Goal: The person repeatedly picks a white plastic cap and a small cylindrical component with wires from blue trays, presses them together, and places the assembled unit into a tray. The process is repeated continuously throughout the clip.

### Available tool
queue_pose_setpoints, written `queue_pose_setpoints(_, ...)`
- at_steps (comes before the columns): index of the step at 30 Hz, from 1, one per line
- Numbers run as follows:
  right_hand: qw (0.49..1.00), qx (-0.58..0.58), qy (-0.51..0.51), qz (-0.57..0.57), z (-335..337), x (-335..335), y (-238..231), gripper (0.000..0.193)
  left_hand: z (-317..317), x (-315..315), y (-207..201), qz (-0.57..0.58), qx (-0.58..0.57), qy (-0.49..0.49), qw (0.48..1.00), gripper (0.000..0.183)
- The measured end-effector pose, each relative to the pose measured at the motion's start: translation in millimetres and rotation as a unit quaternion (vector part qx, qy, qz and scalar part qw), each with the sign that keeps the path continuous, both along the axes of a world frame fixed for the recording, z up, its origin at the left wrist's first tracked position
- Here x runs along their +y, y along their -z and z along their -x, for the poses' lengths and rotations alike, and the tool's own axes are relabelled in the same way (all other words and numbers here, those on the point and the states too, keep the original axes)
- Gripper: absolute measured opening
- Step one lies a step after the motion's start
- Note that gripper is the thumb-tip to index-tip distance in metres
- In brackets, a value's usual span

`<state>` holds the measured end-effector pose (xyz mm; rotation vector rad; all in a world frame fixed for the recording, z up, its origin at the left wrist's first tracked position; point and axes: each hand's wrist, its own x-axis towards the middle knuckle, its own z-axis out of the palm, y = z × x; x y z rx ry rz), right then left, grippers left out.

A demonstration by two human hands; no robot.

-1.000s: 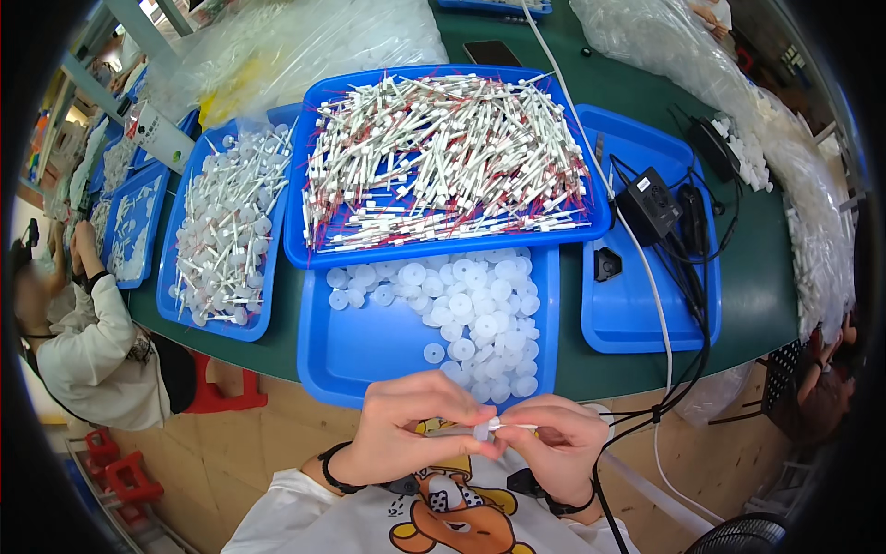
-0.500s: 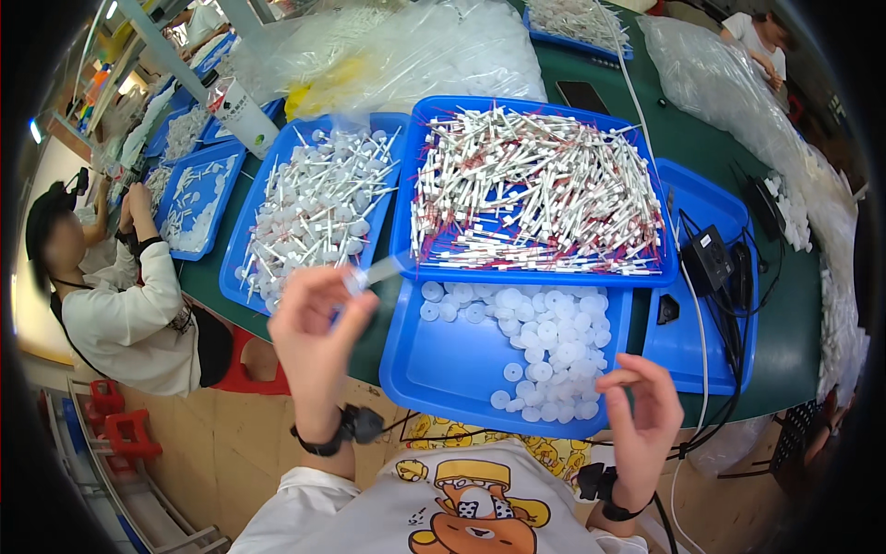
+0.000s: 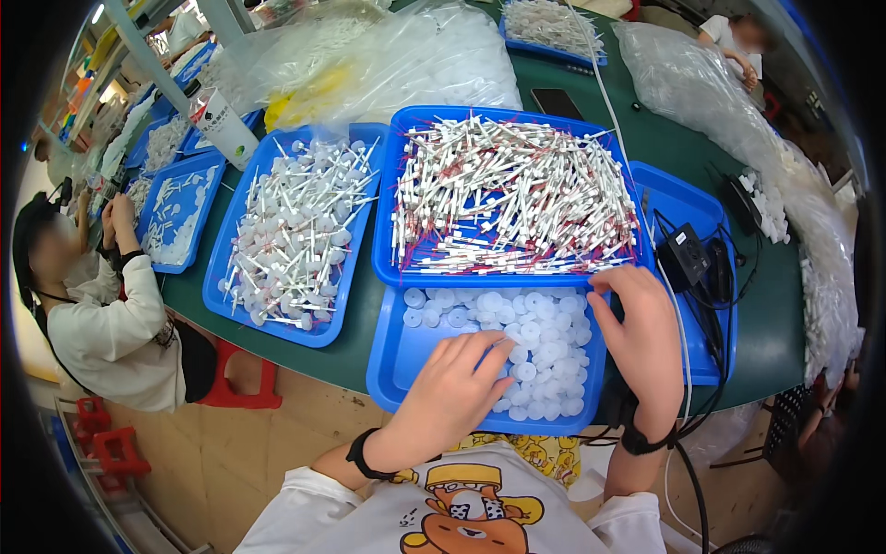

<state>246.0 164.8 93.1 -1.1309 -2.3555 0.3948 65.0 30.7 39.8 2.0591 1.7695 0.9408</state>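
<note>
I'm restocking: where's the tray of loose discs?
In the head view, the disc tray is slightly right of centre, in front of the stick tray, partly under the left hand.

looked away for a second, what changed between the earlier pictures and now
The left hand swung up toward the left tray, then came down over the loose discs. The right hand moved up to the near edge of the upper tray. The disc-and-stick piece the hands held together no longer shows in either. The trays stayed in place.

A dark phone [image 3: 556,102] lies on the green table [image 3: 771,314].
</note>
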Motion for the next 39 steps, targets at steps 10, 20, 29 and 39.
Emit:
queue_pose_setpoints(10,0.990,-0.058,-0.067,-0.109,40.4,53.0,6.7,0.016,-6.6,3.0,15.6,0.072,-0.108,-0.030,0.991,0.029)
queue_pose_setpoints(20,0.962,-0.086,-0.080,-0.245,62.0,73.7,20.6,0.014,4.2,-0.3,6.8,0.057,-0.229,-0.078,0.969,0.030)
queue_pose_setpoints(29,0.978,0.178,-0.075,-0.083,33.0,-6.6,-36.7,0.014,12.7,-3.7,-0.5,0.102,-0.629,0.066,0.768,0.037)
queue_pose_setpoints(39,0.837,0.471,-0.101,0.259,0.2,-94.9,0.0,0.018,6.4,-6.2,-6.5,0.117,-0.647,0.144,0.739,0.040)
